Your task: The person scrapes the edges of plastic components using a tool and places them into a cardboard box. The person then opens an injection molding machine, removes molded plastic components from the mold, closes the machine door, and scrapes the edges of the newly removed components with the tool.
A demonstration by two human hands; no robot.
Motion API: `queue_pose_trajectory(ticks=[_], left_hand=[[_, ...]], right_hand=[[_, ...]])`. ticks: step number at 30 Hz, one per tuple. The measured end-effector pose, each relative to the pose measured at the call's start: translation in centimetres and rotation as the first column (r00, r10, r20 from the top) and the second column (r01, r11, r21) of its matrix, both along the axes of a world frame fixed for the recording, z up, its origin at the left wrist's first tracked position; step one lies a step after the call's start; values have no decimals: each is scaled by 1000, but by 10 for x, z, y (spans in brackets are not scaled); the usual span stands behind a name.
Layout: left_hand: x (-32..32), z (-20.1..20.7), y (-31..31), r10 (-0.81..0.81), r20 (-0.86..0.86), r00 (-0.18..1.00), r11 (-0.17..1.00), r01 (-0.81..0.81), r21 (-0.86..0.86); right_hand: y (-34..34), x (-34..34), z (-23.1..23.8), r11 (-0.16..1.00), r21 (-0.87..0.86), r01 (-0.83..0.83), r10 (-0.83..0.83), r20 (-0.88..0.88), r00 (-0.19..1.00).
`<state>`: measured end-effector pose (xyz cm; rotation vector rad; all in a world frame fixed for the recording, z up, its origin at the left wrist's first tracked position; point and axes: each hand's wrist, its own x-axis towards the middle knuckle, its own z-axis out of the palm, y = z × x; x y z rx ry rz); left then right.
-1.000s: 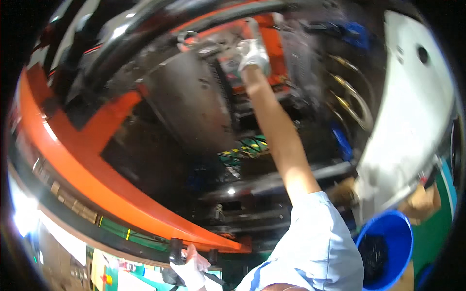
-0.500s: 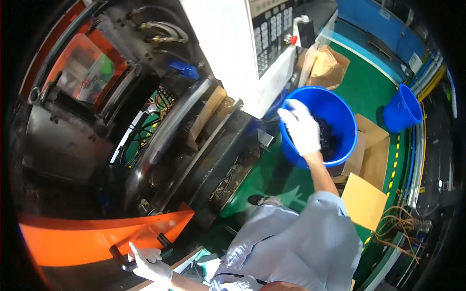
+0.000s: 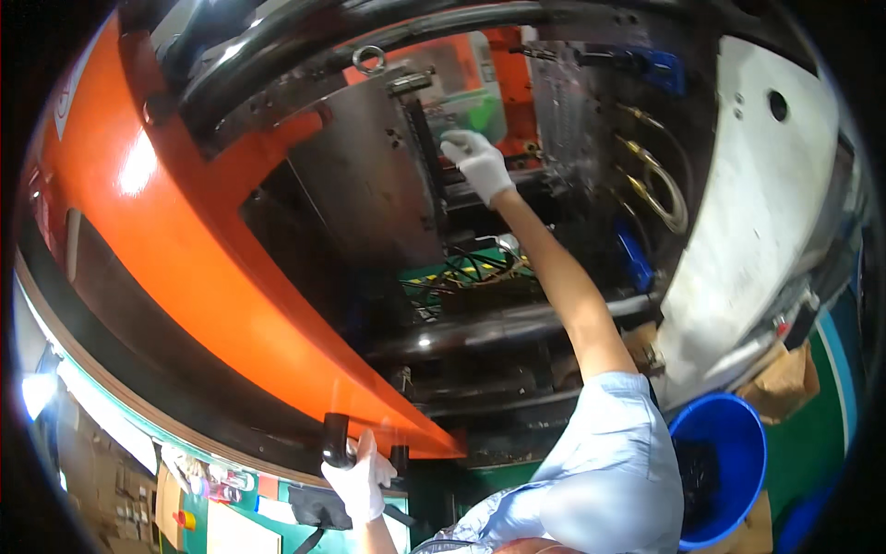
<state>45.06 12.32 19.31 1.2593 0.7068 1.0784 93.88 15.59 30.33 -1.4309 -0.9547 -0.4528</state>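
Observation:
My left hand (image 3: 358, 475), in a white glove, closes round the black door handle (image 3: 337, 441) on the orange machine door (image 3: 249, 305). My right hand (image 3: 480, 166), gloved the same way, reaches far into the machine's opening. Its fingers are partly bent and apart, with nothing visible in them. They are beside the inner edge of a grey metal mould block (image 3: 369, 175); whether they touch it I cannot tell. Beyond that hand, a clear panel (image 3: 461, 88) with a green patch shows at the back.
Thick steel bars (image 3: 498, 332) cross the machine below my right arm. Hoses with brass fittings (image 3: 660, 175) hang at the right, beside a white cover (image 3: 752, 203). A blue bucket (image 3: 720, 462) with dark pieces stands lower right. A green worktable (image 3: 245, 499) lies lower left.
My right hand has gone from over the blue bucket into the machine's opening. The view has turned left toward the machine. My left hand has stayed at the door handle.

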Motion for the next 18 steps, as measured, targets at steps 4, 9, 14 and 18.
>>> queue_pose_trajectory(ticks=[4,9,14,18], left_hand=[[12,-1,-8,113,-1,994,993,-112,37],[9,-24,2,84,109,990,996,-85,4],[9,-35,5,171,96,981,985,-170,-11],[19,-24,0,157,68,985,987,-158,9]], right_hand=[[71,78,38,999,-28,30,-31,-16,999],[105,105,56,978,-208,14,-20,-29,999],[111,115,56,978,-208,-2,1,-4,1000],[91,151,34,991,18,-130,131,-99,986]])
